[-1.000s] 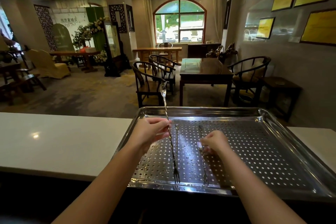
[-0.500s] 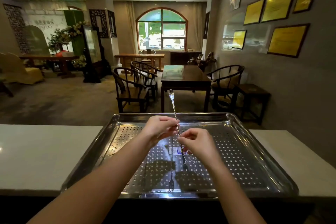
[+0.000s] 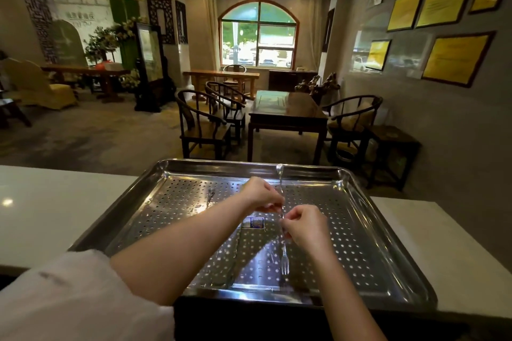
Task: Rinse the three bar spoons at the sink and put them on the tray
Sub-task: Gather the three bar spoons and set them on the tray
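Note:
A perforated steel tray (image 3: 388,232) sits on the white counter in front of me. Both hands hold one long twisted bar spoon (image 3: 284,257) just above the tray's middle. Its bowl points to the far rim and its fork end points toward me. My left hand (image 3: 261,195) pinches the stem's upper part. My right hand (image 3: 304,225) pinches it lower down. A second bar spoon (image 3: 235,253) lies on the tray, partly hidden under my left forearm. A thin metal end (image 3: 210,194) shows left of that arm.
White counter (image 3: 55,210) runs to both sides of the tray. A small sticker (image 3: 256,222) is on the tray floor. Beyond the counter are dark wooden chairs (image 3: 202,124) and a table (image 3: 285,111). No sink is in view.
My right hand left the tray floor and took hold of the spoon's stem below my left hand. The spoon shifted right and came lower over the tray.

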Demonstrator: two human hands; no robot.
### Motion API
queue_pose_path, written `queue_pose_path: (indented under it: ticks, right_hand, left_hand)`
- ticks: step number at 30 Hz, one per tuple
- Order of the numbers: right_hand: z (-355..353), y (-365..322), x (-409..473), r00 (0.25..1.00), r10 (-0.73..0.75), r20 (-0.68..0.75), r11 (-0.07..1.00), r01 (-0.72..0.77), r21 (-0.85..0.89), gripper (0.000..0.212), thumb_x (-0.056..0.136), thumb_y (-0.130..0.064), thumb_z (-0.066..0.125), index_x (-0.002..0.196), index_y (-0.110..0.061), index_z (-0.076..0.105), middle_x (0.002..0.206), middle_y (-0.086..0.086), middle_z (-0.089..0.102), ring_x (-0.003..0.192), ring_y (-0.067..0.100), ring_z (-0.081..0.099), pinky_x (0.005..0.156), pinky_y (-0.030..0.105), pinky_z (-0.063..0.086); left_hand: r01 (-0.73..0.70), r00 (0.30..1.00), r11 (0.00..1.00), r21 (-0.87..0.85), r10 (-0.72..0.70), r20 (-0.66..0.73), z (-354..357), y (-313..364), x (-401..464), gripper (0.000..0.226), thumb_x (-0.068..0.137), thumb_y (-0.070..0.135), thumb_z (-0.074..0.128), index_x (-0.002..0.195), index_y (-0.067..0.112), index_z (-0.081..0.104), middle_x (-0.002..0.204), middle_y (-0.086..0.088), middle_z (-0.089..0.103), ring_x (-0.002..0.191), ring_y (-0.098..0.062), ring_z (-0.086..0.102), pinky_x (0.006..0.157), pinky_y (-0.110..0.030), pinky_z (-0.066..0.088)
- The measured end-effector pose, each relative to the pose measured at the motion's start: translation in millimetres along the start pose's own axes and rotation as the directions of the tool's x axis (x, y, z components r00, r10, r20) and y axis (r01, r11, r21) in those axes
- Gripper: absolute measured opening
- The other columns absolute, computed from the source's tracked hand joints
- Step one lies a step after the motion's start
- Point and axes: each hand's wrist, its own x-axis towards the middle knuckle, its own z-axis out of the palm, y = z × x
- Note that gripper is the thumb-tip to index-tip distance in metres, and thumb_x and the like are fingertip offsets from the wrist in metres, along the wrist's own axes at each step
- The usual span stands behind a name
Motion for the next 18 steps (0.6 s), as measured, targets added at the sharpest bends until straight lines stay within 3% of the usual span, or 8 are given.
queue_pose_path:
  ticks: [2,6,9,13,16,18]
  right_hand:
    - [4,9,4,0.999,0.024,0.032,1.000,-0.024,-0.021,0.007,0.080,-0.013,0.069,0.073,-0.010,0.069,0.075,0.006,0.071,0.073,0.021,0.069,0.070,0.039,0.059]
    - [12,21,10,0.997,0.057,0.058,0.996,-0.052,-0.079,0.009,0.078,-0.016,0.070,0.071,-0.011,0.072,0.075,0.005,0.073,0.073,0.019,0.068,0.072,0.035,0.057]
    - [16,27,16,0.990,0.096,0.103,0.992,-0.086,-0.096,0.009,0.076,-0.014,0.071,0.072,-0.006,0.072,0.079,0.010,0.074,0.076,0.022,0.069,0.075,0.037,0.057]
    - [21,31,21,0.981,0.135,0.141,0.983,-0.115,-0.143,0.011,0.076,-0.014,0.071,0.082,-0.005,0.072,0.088,0.010,0.072,0.083,0.021,0.068,0.075,0.033,0.057]
    - [25,31,23,0.981,0.163,0.107,0.974,-0.142,-0.179,0.013,0.076,-0.013,0.070,0.086,-0.005,0.071,0.091,0.010,0.072,0.082,0.021,0.067,0.063,0.025,0.051]
    - [28,31,24,0.981,0.175,0.089,0.968,-0.154,-0.197,0.012,0.076,-0.012,0.068,0.086,-0.005,0.070,0.092,0.011,0.071,0.083,0.023,0.067,0.066,0.026,0.053]
  left_hand:
    - [0.034,0.999,0.999,0.037,-0.034,0.015,4,-8,6,0.010,0.080,0.004,0.068,0.071,0.002,0.065,0.068,-0.010,0.065,0.059,-0.012,0.062,0.066,-0.024,0.056]
    - [0.091,0.996,0.994,0.054,-0.091,-0.001,11,-21,16,0.011,0.080,0.006,0.069,0.070,0.002,0.066,0.066,-0.009,0.067,0.048,-0.007,0.063,0.049,-0.018,0.055]
    - [0.127,0.992,0.987,0.095,-0.128,0.006,17,-30,22,0.013,0.079,0.009,0.070,0.067,0.007,0.066,0.066,-0.007,0.068,0.054,-0.009,0.065,0.059,-0.022,0.058]
    - [0.136,0.991,0.973,0.189,-0.132,-0.034,23,-36,26,0.011,0.078,0.017,0.072,0.076,0.007,0.069,0.074,-0.005,0.069,0.067,-0.012,0.065,0.062,-0.020,0.054]
    - [0.180,0.984,0.968,0.174,-0.175,-0.044,26,-36,27,0.016,0.077,0.011,0.072,0.064,0.008,0.064,0.053,-0.001,0.067,0.047,-0.004,0.063,0.049,-0.015,0.053]
    - [0.187,0.982,0.967,0.172,-0.181,-0.050,27,-36,27,0.022,0.078,0.008,0.071,0.058,0.008,0.062,0.038,0.003,0.061,0.036,-0.002,0.058,0.042,-0.014,0.050]
